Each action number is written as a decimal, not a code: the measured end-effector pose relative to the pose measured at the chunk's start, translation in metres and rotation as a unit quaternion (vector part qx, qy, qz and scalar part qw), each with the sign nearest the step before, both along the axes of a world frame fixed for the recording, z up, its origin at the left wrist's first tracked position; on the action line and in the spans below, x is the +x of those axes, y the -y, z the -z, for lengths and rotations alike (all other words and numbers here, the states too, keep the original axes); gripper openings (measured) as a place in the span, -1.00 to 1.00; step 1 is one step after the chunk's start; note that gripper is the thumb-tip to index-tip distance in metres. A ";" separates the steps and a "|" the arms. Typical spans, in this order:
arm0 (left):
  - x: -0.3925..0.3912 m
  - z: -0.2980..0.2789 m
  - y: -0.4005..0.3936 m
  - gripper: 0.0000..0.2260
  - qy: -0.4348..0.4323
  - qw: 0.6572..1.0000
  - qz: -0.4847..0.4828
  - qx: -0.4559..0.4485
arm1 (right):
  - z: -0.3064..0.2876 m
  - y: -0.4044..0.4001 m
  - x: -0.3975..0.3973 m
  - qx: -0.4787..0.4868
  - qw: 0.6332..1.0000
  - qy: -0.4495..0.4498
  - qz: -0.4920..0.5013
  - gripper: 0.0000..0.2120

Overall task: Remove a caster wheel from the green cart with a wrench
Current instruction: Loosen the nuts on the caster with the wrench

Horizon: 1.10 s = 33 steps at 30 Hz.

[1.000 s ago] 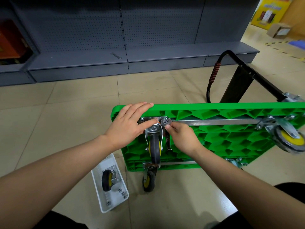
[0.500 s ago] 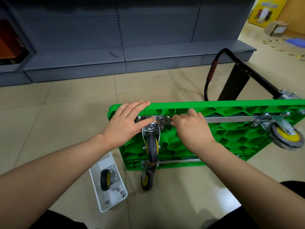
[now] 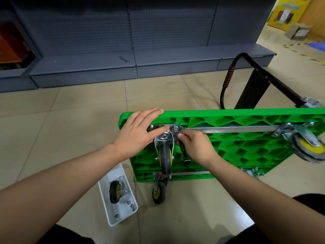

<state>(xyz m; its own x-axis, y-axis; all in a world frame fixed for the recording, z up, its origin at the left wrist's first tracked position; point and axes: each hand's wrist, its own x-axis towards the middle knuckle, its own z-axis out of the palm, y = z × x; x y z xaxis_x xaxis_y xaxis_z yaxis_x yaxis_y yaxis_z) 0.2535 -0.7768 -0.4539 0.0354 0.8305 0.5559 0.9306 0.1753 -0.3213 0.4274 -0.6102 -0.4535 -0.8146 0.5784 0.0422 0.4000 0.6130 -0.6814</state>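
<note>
The green cart (image 3: 237,148) lies upside down on the floor, its ribbed underside facing me. A caster wheel (image 3: 165,155) with a black tyre and yellow hub is bolted at the cart's left end. My left hand (image 3: 139,131) rests flat on the cart's corner, fingers straight, thumb on the caster's mounting plate. My right hand (image 3: 197,147) grips a silver wrench (image 3: 182,150), whose head sits on a bolt at the plate's upper right. The wrench handle points down toward me.
A white tray (image 3: 121,213) on the floor at lower left holds a loose caster and several nuts. Other casters sit at the cart's near left corner (image 3: 159,191) and right end (image 3: 307,147). The black folded handle (image 3: 253,85) lies behind. Grey shelving stands beyond, a spare wrench (image 3: 124,59) on it.
My right hand swung the wrench handle up over the rail half a second ago, then back down toward me. The left hand stayed on the cart's corner.
</note>
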 end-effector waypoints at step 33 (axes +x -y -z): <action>-0.002 0.001 -0.002 -0.58 -0.002 1.000 0.008 0.007 | -0.010 -0.019 0.019 0.124 0.991 0.009 -0.042 -0.74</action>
<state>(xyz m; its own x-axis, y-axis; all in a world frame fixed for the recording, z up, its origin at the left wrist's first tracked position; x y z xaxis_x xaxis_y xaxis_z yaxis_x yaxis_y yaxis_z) 0.2515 -0.7748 -0.4552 0.0503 0.8215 0.5680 0.9320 0.1658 -0.3222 0.4461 -0.5908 -0.4436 -0.8620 0.4814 0.1590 0.3510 0.7929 -0.4980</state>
